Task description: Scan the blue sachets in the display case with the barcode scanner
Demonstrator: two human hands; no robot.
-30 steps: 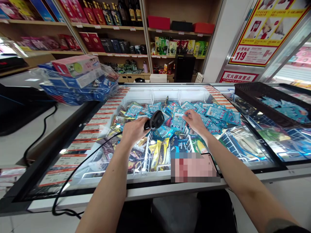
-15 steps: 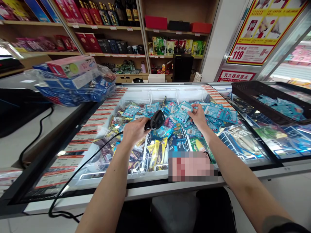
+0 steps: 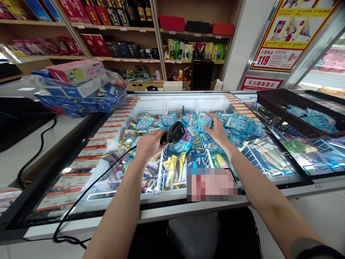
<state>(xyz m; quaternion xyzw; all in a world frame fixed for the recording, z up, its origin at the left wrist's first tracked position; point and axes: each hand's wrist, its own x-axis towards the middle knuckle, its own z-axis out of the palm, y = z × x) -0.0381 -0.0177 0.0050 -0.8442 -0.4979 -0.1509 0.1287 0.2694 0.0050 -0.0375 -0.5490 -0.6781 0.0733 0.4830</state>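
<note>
My left hand (image 3: 151, 144) is wrapped round the handle of a black barcode scanner (image 3: 175, 132), its head tilted toward the right. From the handle a black cable (image 3: 107, 169) runs down to the lower left. My right hand (image 3: 216, 130) pinches a blue packet (image 3: 203, 121) by its right side, and a white barcode label shows on the packet's face. Many similar blue packets (image 3: 237, 124) lie spread beneath and around on the glass lid of a freezer (image 3: 151, 104). Beneath the glass, wire baskets hold wrapped ice creams (image 3: 175, 169).
A brown basket (image 3: 296, 118) with blue packets stands to the right. Plastic-wrapped boxes (image 3: 81, 90) sit at the left. A phone-shaped object (image 3: 215, 183), blurred out, lies at the freezer's front edge. Stocked shelves (image 3: 121, 28) line the back wall.
My right hand has moved slightly left with the blue packet, bringing it closer to the scanner and turning it more upright. My left hand with the scanner has stayed almost still.
</note>
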